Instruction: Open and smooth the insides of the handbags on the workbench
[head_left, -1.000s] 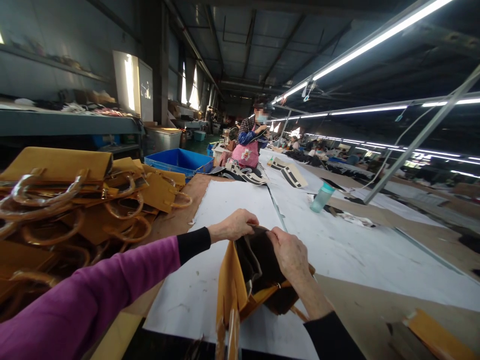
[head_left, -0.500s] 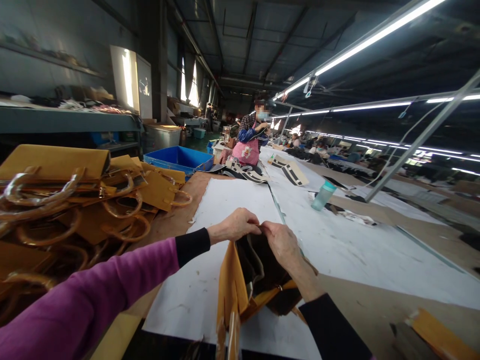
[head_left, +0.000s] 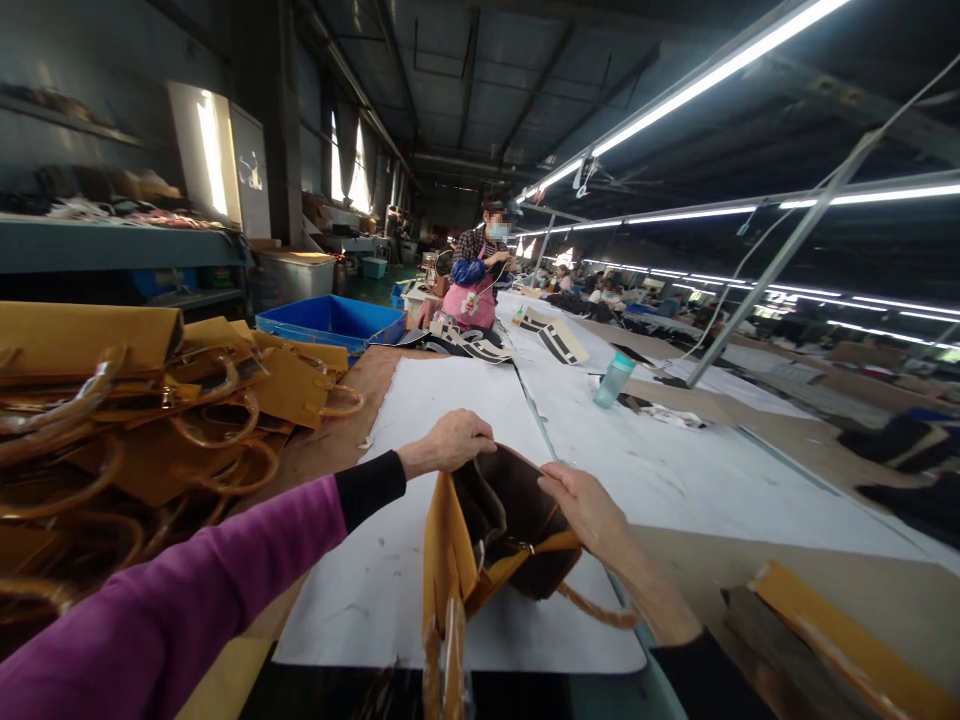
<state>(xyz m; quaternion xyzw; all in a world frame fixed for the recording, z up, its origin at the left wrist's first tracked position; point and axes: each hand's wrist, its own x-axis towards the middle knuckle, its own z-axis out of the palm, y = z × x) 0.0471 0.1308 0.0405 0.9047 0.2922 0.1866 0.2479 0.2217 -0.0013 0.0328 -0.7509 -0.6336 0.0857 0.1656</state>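
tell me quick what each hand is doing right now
Left hand: closed on the far rim of the mustard bag.
Right hand: gripping the bag's near-right rim, holding it open.

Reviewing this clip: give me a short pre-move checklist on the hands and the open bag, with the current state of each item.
1. Left hand grips the far rim of the tan bag: ok.
2. Right hand grips the near rim: ok.
3. Bag mouth held open, dark lining showing: ok.
4. Bag rests on the white sheet: ok.
5. Bag interior empty: cannot tell.
6. Pile of bags apart from the hands: ok.
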